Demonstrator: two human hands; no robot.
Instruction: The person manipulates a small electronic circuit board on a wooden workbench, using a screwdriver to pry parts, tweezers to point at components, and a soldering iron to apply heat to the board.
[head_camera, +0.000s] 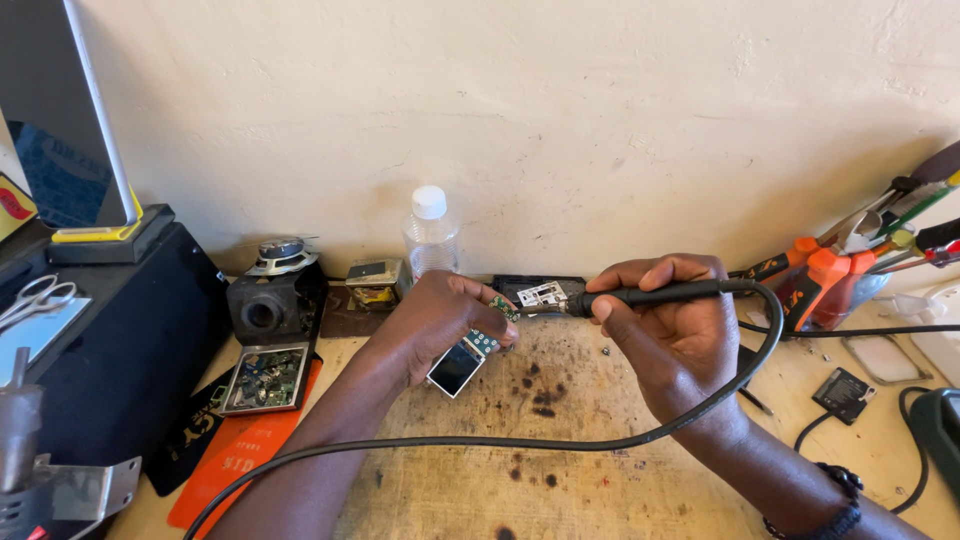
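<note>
**Soldering iron levelled at small circuit board**

Lying horizontally near the surface's (600, 470) far edge, the soldering iron (660, 293) points left. Right hand (668, 325), fingers curled, grips its handle. Left hand (445, 318) pinches the small circuit board (468, 358), tilted diagonally.

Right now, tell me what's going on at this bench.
A person is soldering. The right hand grips a black soldering iron, its tip pointing at a small circuit board with a screen pinched in the left hand. The iron's black cable loops across the scorched wooden bench. A clear plastic bottle stands by the wall behind.
</note>
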